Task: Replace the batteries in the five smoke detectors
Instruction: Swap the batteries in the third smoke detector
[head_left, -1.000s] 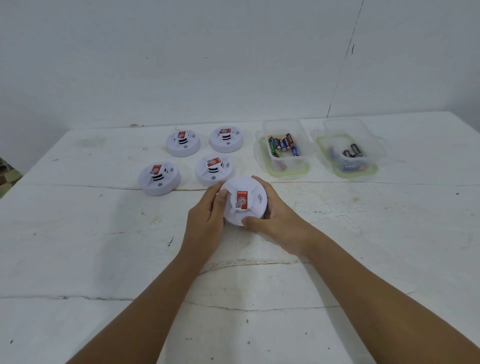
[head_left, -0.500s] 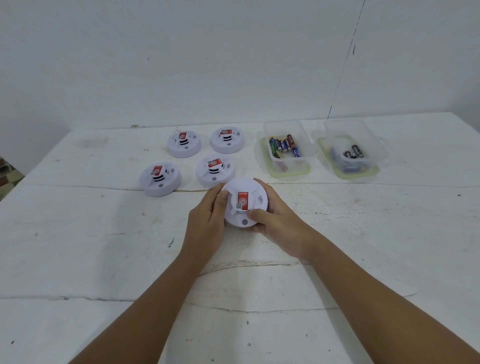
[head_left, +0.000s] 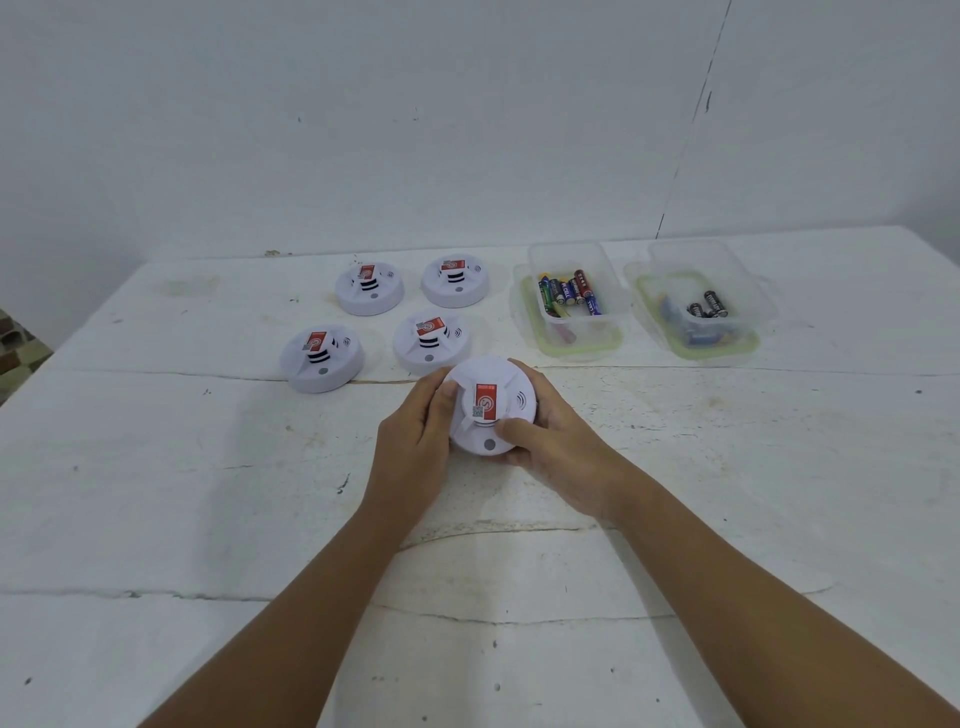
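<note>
between the fingers of both hands: smoke detector (head_left: 491, 408), face up. left hand (head_left: 415, 449) gripping its side; right hand (head_left: 553, 441) cupping it, thumb now sliding onto the face, likely readying to open it.

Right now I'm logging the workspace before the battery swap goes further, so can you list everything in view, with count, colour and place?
held smoke detector: one, white with a red label, near the table's middle, in both hands.
other smoke detectors: four, white with red labels, in two rows behind and left of the held one.
left battery tub: one, clear plastic, right of the detectors, holding several mixed-colour batteries.
right battery tub: one, clear plastic, further right, holding a few dark batteries and some blue ones.
table: one, white, scuffed and cracked.
wall: white, behind the table.
left hand: grips the detector's left side.
right hand: grips its right side, thumb on top.
</note>
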